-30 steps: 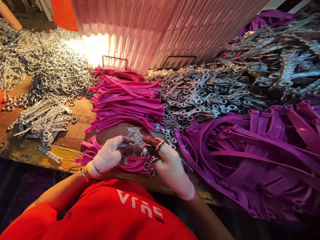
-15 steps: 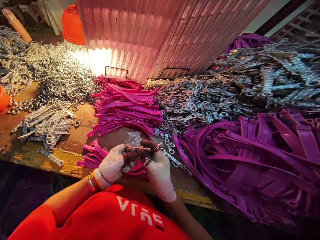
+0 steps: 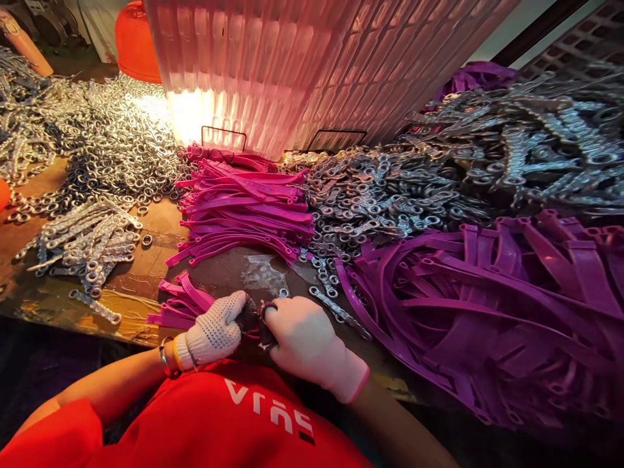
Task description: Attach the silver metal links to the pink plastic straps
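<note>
Straps in a small magenta bundle (image 3: 171, 313) lie at the lower middle of the frame, running in behind the left hand (image 3: 209, 331), with a sliver of the same colour showing between the two hands. The right hand (image 3: 309, 344) has just rolled over: half a second ago its thumb and a finger stood out toward the left hand, whereas now its gloved back faces up, its fingers are folded under and it covers the bundle's right end. I read that as a closer grip on small work held between the fingertips. The left hand is also curled, thumb pressed toward its dark-tipped fingers. How tightly either is closed, and on what, I cannot tell. A braided metal strip (image 3: 336, 309) lies just to the right of the right hand. As for containers, I can make out none under these goods; they sit loose on the tabletop (image 3: 163, 224). A larger stack of magenta straps (image 3: 246, 208) fills the centre, metal links (image 3: 375, 195) are heaped to its right, and purple straps (image 3: 478, 318) sprawl over the lower right. Metal rings (image 3: 121, 149) spread across the upper left below an orange lampshade (image 3: 139, 49), beside a corrugated panel (image 3: 268, 71) at the top.
</note>
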Motion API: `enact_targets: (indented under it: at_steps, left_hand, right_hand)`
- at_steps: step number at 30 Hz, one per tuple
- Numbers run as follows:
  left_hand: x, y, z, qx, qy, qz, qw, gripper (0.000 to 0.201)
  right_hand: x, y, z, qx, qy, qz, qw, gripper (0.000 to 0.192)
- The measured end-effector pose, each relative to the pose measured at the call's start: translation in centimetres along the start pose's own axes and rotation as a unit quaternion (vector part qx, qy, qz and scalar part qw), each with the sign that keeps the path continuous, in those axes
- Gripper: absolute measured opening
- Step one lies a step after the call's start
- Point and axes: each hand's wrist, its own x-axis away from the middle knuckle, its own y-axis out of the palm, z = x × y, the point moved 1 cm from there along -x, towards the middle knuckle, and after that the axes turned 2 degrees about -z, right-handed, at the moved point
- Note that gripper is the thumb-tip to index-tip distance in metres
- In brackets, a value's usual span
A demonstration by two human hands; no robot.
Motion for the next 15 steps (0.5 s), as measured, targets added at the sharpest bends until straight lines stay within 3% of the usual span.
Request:
enact_targets:
  at_steps: [2,5,9,12,15]
  left_hand:
    - [-0.2,0.4,-0.2,0.019,-0.008,-0.022,1.000,0.009]
    - [-1.0,0.0,0.3,0.065,-0.025,-0.026,0.997,0.013]
    - [-1.7,-1.0,1.6,0.165,-0.051,-0.019,0.985,0.021]
    - [-1.9,-1.3,1.9,0.233,-0.084,-0.048,0.968,0.025]
    - [-2.4,-1.9,0.9,0.158,-0.066,-0.051,0.984,0.019]
  right_hand:
    - [0.2,-0.1,-0.1,0.034,-0.033,0.013,0.999,0.006]
    - [0.3,0.4,-0.1,0.054,-0.064,0.081,0.993,0.007]
    - [0.4,1.5,0.0,0.026,-0.013,0.186,0.982,0.009]
    - [0.5,2.4,0.1,-0.046,0.044,0.168,0.984,0.011]
    - [0.2,3.0,0.9,-0.087,0.047,0.115,0.988,0.015]
